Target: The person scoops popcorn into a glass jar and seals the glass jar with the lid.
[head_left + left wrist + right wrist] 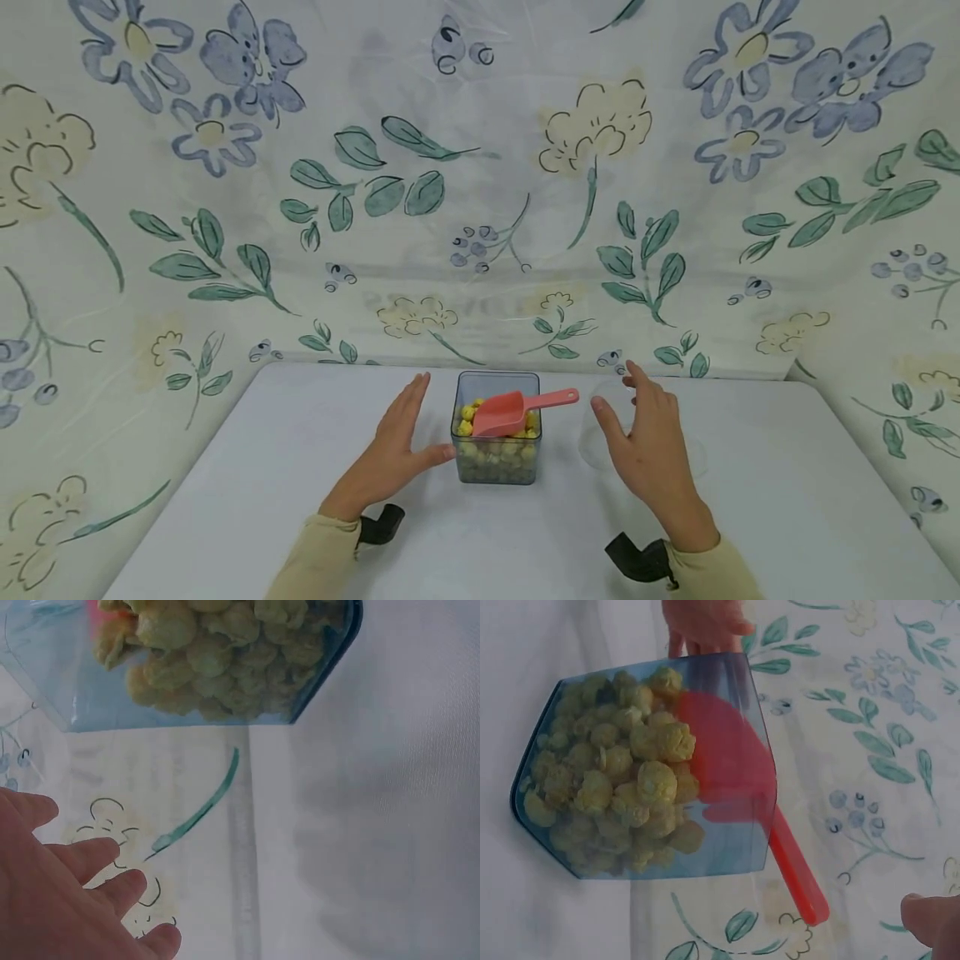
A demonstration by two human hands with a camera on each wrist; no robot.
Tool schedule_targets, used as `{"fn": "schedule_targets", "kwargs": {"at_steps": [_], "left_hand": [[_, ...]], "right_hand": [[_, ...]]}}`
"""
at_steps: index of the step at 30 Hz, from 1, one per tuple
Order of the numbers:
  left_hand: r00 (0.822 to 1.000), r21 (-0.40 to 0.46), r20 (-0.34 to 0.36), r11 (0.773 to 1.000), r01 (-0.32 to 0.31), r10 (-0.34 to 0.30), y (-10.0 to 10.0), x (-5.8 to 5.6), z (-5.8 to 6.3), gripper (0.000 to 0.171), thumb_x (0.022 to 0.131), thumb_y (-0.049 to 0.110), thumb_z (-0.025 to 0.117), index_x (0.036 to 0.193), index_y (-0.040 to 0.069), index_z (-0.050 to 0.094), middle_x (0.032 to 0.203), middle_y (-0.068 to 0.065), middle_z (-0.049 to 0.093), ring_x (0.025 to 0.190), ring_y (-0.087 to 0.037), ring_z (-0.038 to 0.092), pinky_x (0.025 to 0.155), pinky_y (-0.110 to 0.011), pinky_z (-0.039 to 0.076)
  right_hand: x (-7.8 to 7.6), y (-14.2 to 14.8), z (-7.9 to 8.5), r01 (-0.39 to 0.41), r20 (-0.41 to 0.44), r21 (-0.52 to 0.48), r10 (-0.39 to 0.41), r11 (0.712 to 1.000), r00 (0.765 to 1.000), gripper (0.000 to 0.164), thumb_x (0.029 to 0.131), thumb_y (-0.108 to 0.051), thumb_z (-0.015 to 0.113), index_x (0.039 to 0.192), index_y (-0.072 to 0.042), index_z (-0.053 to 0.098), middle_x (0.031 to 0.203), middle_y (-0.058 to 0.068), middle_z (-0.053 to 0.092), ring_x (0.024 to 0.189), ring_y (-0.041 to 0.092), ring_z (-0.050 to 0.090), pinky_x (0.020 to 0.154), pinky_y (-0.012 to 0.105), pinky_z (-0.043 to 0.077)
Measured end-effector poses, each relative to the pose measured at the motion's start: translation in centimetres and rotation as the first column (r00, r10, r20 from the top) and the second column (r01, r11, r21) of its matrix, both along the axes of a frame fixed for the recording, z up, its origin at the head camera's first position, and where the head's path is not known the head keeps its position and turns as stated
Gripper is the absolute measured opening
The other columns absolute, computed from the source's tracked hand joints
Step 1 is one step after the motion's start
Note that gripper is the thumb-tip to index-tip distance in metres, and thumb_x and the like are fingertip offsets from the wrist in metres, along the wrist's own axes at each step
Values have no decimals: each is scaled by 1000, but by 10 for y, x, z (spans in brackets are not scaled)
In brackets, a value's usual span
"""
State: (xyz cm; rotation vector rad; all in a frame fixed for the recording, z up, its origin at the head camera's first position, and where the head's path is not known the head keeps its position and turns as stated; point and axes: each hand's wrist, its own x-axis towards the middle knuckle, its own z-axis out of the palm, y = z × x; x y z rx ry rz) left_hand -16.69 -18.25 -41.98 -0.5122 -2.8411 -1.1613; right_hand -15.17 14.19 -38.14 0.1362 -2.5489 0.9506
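Observation:
A clear bluish plastic bin (497, 477), partly filled with yellow popcorn (466, 427), stands on the white table. On the popcorn lies a red scoop (501, 415), its handle jutting over the bin's right rim. My left hand (392, 457) is at the bin's left side, fingers extended and thumb close to the wall; whether the thumb touches it I cannot tell. To the right of the scoop's handle hovers my right hand (651, 450), fingers spread and holding nothing. In the right wrist view, the scoop (727, 754) shows through the bin wall.
Faint clear round shapes, apparently a transparent container (595, 442), lie behind and beside my right hand, partly hidden by it. A flower-printed cloth (480, 317) hangs behind the white table (495, 542). Each wrist carries a black mount (637, 558).

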Motion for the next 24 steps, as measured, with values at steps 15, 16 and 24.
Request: {"fn": "schedule_targets", "kwargs": {"at_steps": [15,16,24], "left_hand": [[996,126,83,991,35,-45,17,-5,-5,111,71,50,75,149,27,0,155,2,6,140,-25,10,106,-57,19],[995,133,93,991,32,-44,18,-5,-6,112,70,49,76,149,28,0,155,2,6,140,-24,10,106,-56,19],[984,220,171,976,9,-48,30,0,5,113,71,28,81,150,24,0,154,1,14,140,-23,16,106,-55,21]], "right_hand": [[0,-32,4,-1,108,-179,21,984,994,67,89,-41,59,140,-3,37,120,10,57,74,15,56,61,26,50],[0,-34,4,3,121,-192,21,981,992,66,89,-40,59,139,-2,38,120,11,58,74,15,57,60,26,50],[-2,-41,4,14,248,-296,63,955,967,65,90,-41,57,137,-1,39,115,15,62,70,14,65,60,28,52]]}}
